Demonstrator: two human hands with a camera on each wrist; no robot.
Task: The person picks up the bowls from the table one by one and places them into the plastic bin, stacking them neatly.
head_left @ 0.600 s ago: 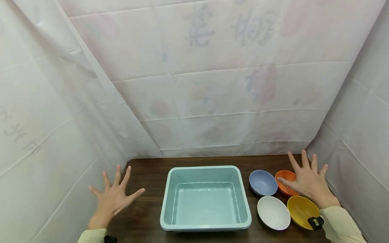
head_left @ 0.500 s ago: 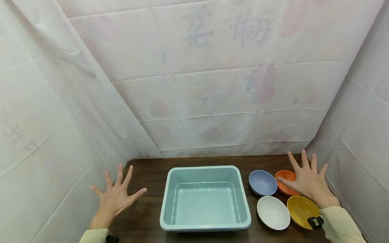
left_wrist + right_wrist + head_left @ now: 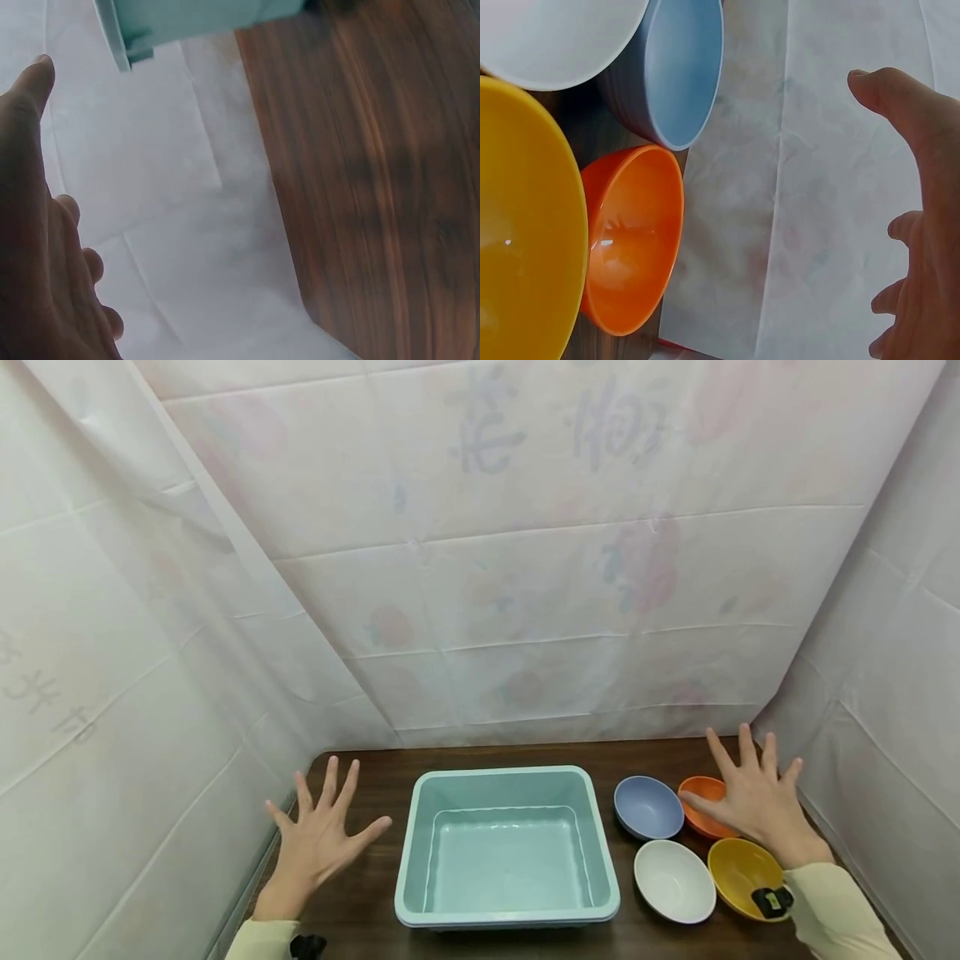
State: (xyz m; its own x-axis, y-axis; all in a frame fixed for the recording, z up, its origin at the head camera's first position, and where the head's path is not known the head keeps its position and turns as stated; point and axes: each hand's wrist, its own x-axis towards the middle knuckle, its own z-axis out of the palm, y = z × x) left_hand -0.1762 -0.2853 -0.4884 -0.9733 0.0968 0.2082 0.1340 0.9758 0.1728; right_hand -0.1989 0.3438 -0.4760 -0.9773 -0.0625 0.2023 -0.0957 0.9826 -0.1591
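My left hand (image 3: 317,843), fingers spread, hovers left of a light teal plastic basin (image 3: 510,860) and holds nothing. Above the bowls on the right, my right hand (image 3: 757,802) is likewise spread wide with nothing in it. It partly covers an orange bowl (image 3: 701,789). Beside that bowl are a blue bowl (image 3: 648,808), a white bowl (image 3: 675,882) and a yellow bowl (image 3: 738,870). In the right wrist view, the orange bowl (image 3: 634,247) shows a bare inside, and the thumb and fingertips are apart from it.
A dark wooden table (image 3: 367,893) carries the basin and bowls. White sheeting (image 3: 525,568) with faint prints hangs behind the table and along both sides. The basin's rim looks doubled, as if two are stacked.
My left hand has moved to the right, toward the basin, fingers still spread. The right hand has barely shifted. Basin and bowls keep their places on the table.
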